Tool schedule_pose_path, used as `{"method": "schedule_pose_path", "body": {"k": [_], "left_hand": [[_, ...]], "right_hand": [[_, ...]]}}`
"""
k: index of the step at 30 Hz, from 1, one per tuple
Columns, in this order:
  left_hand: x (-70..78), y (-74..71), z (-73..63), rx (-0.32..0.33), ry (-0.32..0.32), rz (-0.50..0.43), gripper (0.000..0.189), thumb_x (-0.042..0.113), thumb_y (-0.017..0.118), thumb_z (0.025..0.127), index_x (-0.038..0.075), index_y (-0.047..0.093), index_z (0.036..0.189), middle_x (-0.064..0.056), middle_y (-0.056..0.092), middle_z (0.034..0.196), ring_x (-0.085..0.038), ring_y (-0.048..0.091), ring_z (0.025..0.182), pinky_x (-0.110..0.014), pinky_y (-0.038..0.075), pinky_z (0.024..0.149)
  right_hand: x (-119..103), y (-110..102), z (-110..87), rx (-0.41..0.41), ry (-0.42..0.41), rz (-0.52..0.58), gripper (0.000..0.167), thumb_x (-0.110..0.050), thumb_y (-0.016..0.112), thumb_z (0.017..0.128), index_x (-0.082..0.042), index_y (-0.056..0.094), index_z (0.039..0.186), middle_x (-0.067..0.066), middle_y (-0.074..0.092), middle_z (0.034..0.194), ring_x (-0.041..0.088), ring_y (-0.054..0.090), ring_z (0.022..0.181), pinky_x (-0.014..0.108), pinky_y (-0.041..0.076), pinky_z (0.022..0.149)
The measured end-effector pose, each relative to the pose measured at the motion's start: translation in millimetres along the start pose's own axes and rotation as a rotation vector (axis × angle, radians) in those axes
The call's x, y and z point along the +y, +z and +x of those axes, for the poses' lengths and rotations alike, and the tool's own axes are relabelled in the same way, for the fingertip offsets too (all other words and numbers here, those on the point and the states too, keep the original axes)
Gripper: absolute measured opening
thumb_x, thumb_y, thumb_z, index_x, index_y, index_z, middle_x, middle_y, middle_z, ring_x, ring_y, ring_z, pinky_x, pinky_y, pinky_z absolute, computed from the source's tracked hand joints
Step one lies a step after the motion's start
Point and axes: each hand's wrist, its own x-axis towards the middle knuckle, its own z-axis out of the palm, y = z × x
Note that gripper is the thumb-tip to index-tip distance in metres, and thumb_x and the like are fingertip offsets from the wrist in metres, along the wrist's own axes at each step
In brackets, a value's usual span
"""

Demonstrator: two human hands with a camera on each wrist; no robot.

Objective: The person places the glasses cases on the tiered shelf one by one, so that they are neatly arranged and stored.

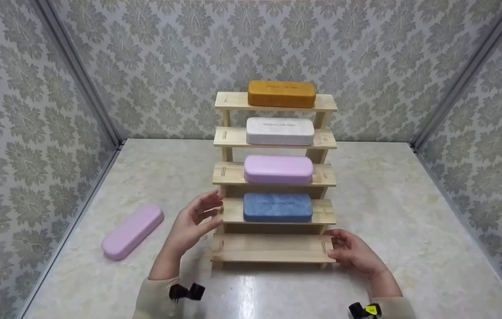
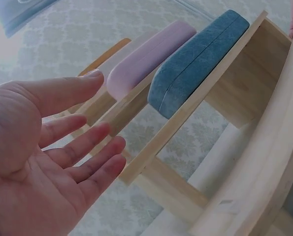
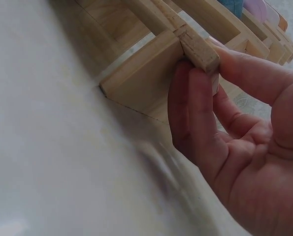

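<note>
A stepped wooden display rack (image 1: 273, 254) stands on the table. My right hand (image 1: 355, 253) pinches the right end of its lowest board, thumb above and fingers beneath, as the right wrist view shows. By the left end of the tier above, my left hand (image 1: 193, 223) is held with fingers loosely bent and nothing in the palm (image 2: 48, 162). On that tier lies a blue glasses case (image 1: 277, 207). Higher up, one per tier, sit a pink glasses case (image 1: 278, 169), a white glasses case (image 1: 280, 131) and an orange-brown glasses case (image 1: 281, 94).
A second pink glasses case (image 1: 133, 231) lies slantwise on the marbled table (image 1: 410, 212), left of my left hand. Patterned panels (image 1: 251, 48) enclose the table at the back and both sides. No case rests on the lowest board.
</note>
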Motion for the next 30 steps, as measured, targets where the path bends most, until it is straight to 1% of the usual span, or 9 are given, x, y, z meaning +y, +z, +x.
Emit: {"method": "schedule_pose_path", "body": {"k": [2,4,7,13,15,18,20,26,30], "left_hand": [[0.3,-4.6,-4.4,0.018,-0.003,-0.001,0.066,-0.01,0.074,0.086,-0.006,0.048,0.147,-0.03,0.058,0.14,-0.017,0.064,0.124,-0.027,0.054,0.105],[0.2,-9.9,-9.3,0.041,-0.002,-0.002,0.065,-0.009,0.073,0.087,-0.006,0.049,0.146,-0.029,0.059,0.14,-0.014,0.064,0.124,-0.025,0.054,0.104],[-1.3,-19.7,-17.1,0.087,-0.002,0.001,0.061,-0.007,0.072,0.089,-0.007,0.049,0.145,-0.027,0.06,0.138,-0.012,0.065,0.123,-0.024,0.054,0.103],[-4.2,-43.7,-34.2,0.216,-0.054,-0.025,0.056,-0.005,0.068,0.093,-0.004,0.05,0.146,-0.009,0.065,0.133,-0.009,0.065,0.12,-0.02,0.055,0.099],[-4.8,-52.5,-39.9,0.251,-0.058,-0.026,0.054,-0.004,0.067,0.095,-0.003,0.05,0.146,-0.001,0.067,0.131,-0.008,0.065,0.12,-0.018,0.054,0.099],[-5.1,-65.2,-47.0,0.311,-0.069,-0.032,0.053,-0.003,0.065,0.096,-0.004,0.048,0.147,0.004,0.067,0.129,-0.007,0.064,0.121,-0.017,0.054,0.1],[-4.7,-72.5,-50.6,0.357,-0.095,-0.034,0.053,-0.002,0.065,0.097,-0.002,0.048,0.147,0.006,0.067,0.128,-0.006,0.065,0.12,-0.017,0.054,0.1],[-5.5,-93.5,-62.3,0.479,-0.227,0.021,0.056,0.012,0.07,0.097,0.01,0.05,0.149,0.008,0.063,0.128,-0.002,0.061,0.12,-0.01,0.053,0.096],[-10.6,-109.9,-69.7,0.589,-0.254,0.063,0.054,0.016,0.07,0.097,0.013,0.053,0.148,0.011,0.064,0.127,-0.001,0.06,0.12,-0.005,0.049,0.095]], "right_hand": [[-0.5,0.3,-0.1,0.002,-0.001,-0.004,0.063,-0.003,0.068,0.094,0.011,0.035,0.146,0.004,0.064,0.126,0.013,0.069,0.103,0.023,0.06,0.077],[-1.1,0.5,-0.2,0.004,-0.001,-0.012,0.064,-0.003,0.068,0.094,0.011,0.035,0.146,0.005,0.064,0.127,0.013,0.069,0.101,0.022,0.059,0.075],[-1.9,0.6,-0.2,0.004,0.003,-0.018,0.064,-0.004,0.068,0.095,0.011,0.034,0.147,0.005,0.064,0.127,0.013,0.069,0.101,0.021,0.058,0.074],[-2.4,0.9,-0.4,0.008,0.012,-0.031,0.066,-0.006,0.068,0.095,0.011,0.033,0.148,0.005,0.064,0.127,0.012,0.069,0.102,0.02,0.057,0.071],[-2.4,0.8,-0.7,0.012,0.009,-0.037,0.066,-0.006,0.069,0.095,0.012,0.033,0.148,0.006,0.064,0.128,0.013,0.069,0.103,0.02,0.057,0.072],[-2.8,1.1,-1.6,0.018,0.011,-0.031,0.065,-0.006,0.069,0.095,0.011,0.034,0.147,0.006,0.063,0.129,0.012,0.068,0.104,0.02,0.057,0.072],[-3.0,1.4,-2.1,0.022,0.014,-0.024,0.064,-0.006,0.069,0.095,0.01,0.035,0.147,0.005,0.063,0.13,0.013,0.068,0.106,0.021,0.059,0.075],[-1.8,2.2,-2.0,0.032,0.031,-0.009,0.064,-0.006,0.07,0.094,0.009,0.036,0.146,0.004,0.063,0.127,0.013,0.069,0.105,0.023,0.06,0.076],[-1.0,1.7,-2.1,0.035,0.03,-0.011,0.065,-0.006,0.07,0.094,0.009,0.036,0.146,0.004,0.062,0.125,0.013,0.069,0.101,0.022,0.06,0.075]]}}
